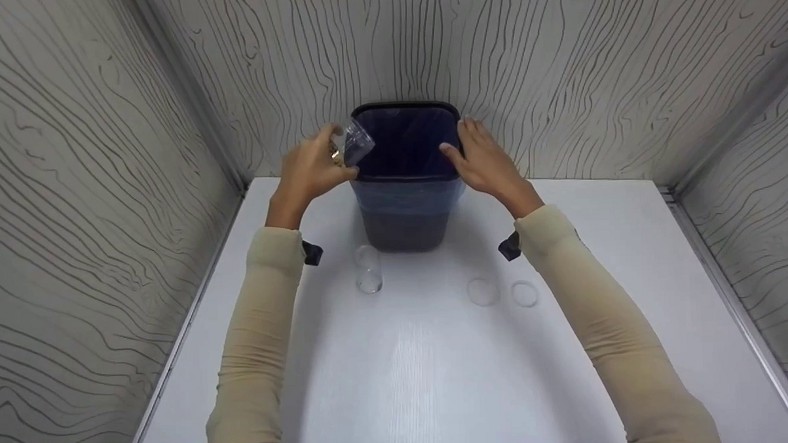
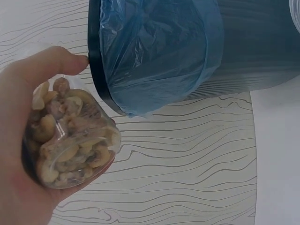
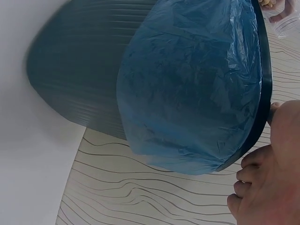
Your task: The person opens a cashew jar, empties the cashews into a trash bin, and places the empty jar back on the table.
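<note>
My left hand (image 1: 312, 164) grips a clear plastic jar (image 1: 357, 143), tilted with its mouth over the left rim of a dark trash bin (image 1: 407, 231). Cashews and other nuts (image 2: 75, 126) fill the bottom of this jar in the left wrist view. A blue bag (image 3: 187, 79) lines the bin and folds down over its outside. On the bin's right side, my right hand (image 1: 487, 158) holds the rim, thumb over the inner edge and fingers outside. The bin's bottom is too dark to make out.
Another clear jar (image 1: 370, 281) stands on the white table (image 1: 399, 378), in front of the bin to the left. Two clear ring-shaped pieces, a larger ring (image 1: 484, 303) and a smaller ring (image 1: 525, 304), lie front right. Wood-grain panels (image 1: 414, 44) enclose the table behind and at the sides.
</note>
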`<action>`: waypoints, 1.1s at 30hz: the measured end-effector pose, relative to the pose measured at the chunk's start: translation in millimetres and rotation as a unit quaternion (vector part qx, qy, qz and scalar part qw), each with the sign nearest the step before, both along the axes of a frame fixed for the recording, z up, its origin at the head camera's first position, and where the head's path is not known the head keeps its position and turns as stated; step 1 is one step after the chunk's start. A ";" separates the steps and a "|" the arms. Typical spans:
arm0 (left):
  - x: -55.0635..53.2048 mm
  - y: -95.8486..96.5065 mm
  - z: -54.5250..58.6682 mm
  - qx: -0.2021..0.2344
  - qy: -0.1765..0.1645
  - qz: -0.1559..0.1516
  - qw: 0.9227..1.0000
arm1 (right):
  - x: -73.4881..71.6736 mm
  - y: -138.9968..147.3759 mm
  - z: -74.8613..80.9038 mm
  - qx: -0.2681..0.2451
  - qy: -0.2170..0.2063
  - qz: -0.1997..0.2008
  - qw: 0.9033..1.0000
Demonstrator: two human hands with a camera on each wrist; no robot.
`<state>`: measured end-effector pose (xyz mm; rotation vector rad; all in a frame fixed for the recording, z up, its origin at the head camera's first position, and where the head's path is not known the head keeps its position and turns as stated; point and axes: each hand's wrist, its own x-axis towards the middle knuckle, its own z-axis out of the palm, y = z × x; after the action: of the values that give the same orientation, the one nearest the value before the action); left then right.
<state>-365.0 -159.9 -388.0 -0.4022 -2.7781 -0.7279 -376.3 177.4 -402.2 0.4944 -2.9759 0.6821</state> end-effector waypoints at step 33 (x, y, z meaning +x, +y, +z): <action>-11.2 8.3 6.4 -0.042 -0.014 0.003 0.999 | -16.4 -19.0 7.3 0.052 -0.051 -0.003 0.997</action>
<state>-376.2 -151.7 -381.6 -0.4030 -2.8424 -0.6219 -392.8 158.4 -395.0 0.4711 -3.1191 0.5699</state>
